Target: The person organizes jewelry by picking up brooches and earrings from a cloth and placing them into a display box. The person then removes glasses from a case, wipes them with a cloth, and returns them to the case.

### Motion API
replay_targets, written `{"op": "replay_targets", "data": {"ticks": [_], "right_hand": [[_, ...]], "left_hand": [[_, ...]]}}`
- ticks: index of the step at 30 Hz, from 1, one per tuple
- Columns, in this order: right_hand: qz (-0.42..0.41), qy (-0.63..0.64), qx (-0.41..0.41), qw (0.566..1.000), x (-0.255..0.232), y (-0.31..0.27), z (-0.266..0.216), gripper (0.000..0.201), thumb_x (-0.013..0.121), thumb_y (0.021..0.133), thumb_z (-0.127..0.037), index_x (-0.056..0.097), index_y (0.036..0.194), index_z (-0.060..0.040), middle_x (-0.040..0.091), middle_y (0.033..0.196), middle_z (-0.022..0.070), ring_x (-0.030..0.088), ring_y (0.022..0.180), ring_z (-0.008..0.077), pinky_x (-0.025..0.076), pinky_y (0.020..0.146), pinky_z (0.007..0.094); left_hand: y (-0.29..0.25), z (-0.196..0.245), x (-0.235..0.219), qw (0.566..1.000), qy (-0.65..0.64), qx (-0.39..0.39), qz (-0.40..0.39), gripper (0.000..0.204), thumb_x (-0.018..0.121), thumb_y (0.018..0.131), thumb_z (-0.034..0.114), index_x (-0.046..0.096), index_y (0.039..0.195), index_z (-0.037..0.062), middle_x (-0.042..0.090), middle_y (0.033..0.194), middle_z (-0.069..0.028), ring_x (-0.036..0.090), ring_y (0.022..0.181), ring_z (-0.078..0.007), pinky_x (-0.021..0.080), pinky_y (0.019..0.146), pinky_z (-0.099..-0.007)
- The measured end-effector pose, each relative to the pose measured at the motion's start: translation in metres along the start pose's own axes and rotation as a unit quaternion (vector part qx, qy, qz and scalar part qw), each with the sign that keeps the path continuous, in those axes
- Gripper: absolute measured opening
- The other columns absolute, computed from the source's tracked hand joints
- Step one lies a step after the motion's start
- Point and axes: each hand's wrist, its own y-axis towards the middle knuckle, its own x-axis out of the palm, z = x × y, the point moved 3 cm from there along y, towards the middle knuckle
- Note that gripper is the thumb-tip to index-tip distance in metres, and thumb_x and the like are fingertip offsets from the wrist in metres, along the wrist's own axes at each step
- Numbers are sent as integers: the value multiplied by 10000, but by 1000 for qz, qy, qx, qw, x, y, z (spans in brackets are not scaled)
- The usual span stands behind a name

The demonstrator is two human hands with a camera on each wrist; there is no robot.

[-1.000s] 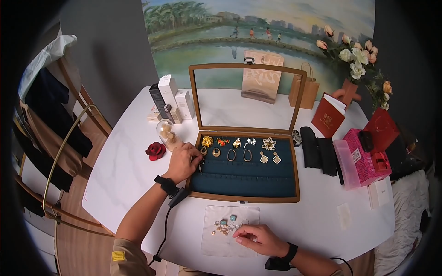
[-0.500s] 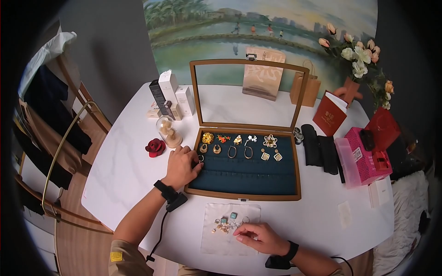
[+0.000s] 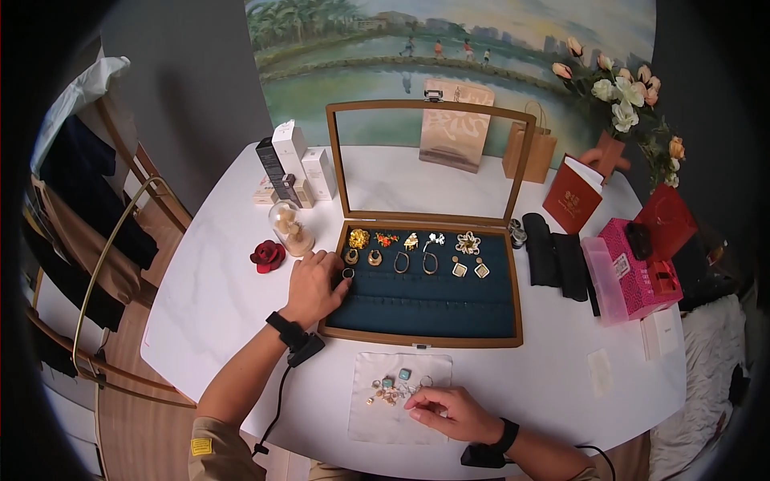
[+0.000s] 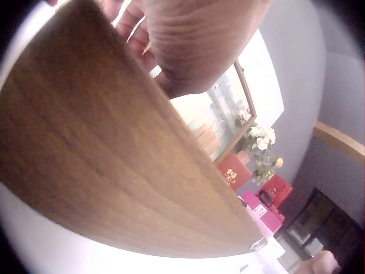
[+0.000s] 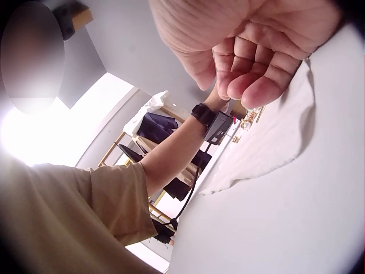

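Note:
My left hand (image 3: pixel 314 289) lies over the left edge of a wooden jewelry box (image 3: pixel 425 345) with a raised glass lid. Its fingertips are right beside a small hoop earring (image 3: pixel 348 273) on the dark teal lining; in the left wrist view the box's side wall partly hides the fingers. Gold earrings (image 3: pixel 374 257), two oval hoops and square drop earrings (image 3: pixel 481 268) hang in the same row, below several brooches (image 3: pixel 468 243). Loosely curled and holding nothing, my right hand (image 3: pixel 451 413) is at the right side of a white cloth (image 3: pixel 373 429) bearing loose jewelry (image 3: pixel 388 384).
Beyond the left hand stand a glass dome (image 3: pixel 290 228) and a red rose (image 3: pixel 267 256), with cosmetic boxes (image 3: pixel 290 152) behind. Black pouches (image 3: pixel 541 250), a red folder (image 3: pixel 573 195) and a pink box (image 3: pixel 634 268) occupy the right side. A cable (image 3: pixel 277 417) trails from the left wrist.
My left hand has shifted slightly up and left, its fingers drawing back so that the hoop earring shows beside them on the lining. The right hand has stayed by the cloth.

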Motion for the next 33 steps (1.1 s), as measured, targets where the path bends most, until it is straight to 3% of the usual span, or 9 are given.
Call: {"op": "replay_targets", "data": {"ticks": [7,9,11,13,15,17,26,28,33], "right_hand": [[24,21,5,999,-3,0,-2,127,666,1022,-92,701,1107,-4,705,895,24,609,768,70,498,694,231],[49,52,9,997,-7,-2,-2,123,654,1026,-87,701,1096,3,689,868,16,588,740,57,481,669,221],[126,111,56,984,-15,-6,-2,151,636,1038,-108,696,1073,26,708,900,38,610,775,71,501,717,224],[157,109,37,981,-18,-6,-3,146,622,1042,-90,682,1068,41,688,893,22,590,771,52,494,706,219],[181,129,26,975,-21,-8,0,128,611,1045,-80,672,1063,31,664,877,12,566,759,37,483,690,219],[189,126,19,974,-22,-6,-4,110,606,1046,-75,657,1065,21,649,867,4,542,742,27,464,673,212],[197,139,52,969,-28,-5,2,87,613,1038,-64,644,1070,11,655,907,4,551,798,28,464,693,208],[206,131,39,969,-27,-2,1,82,590,1027,-38,641,1081,-3,629,874,3,507,692,37,431,619,210],[197,118,42,972,-27,-2,0,80,600,1030,-51,646,1077,-5,627,876,-4,516,704,34,446,635,207]], "left_hand": [[-1,14,-10,1000,-20,0,16,196,776,834,125,660,974,52,655,888,-114,642,852,-318,495,768,-436],[-8,30,-20,994,-97,8,40,179,762,836,103,663,977,52,655,895,-120,645,848,-309,504,756,-419],[-23,55,-32,987,-159,11,7,175,740,829,67,671,989,53,649,897,-121,641,845,-302,506,769,-402],[-46,79,-33,976,-208,32,-49,172,739,816,71,679,977,60,649,909,-115,634,876,-312,503,809,-416],[-68,105,-35,971,-198,64,-115,159,745,806,81,681,950,63,647,912,-111,614,903,-327,493,850,-428],[-87,122,-29,963,-206,123,-120,191,786,800,128,697,954,57,642,945,-103,564,863,-327,468,806,-426],[-106,150,-4,969,-129,159,-140,258,818,804,245,699,974,91,593,974,-74,553,927,-291,454,792,-420],[-103,152,1,972,-82,157,-152,287,805,811,293,687,967,83,598,976,-72,552,934,-286,443,794,-423],[-96,158,6,969,-53,166,-175,297,800,805,298,684,967,78,612,972,-79,564,937,-286,435,793,-423]]}}
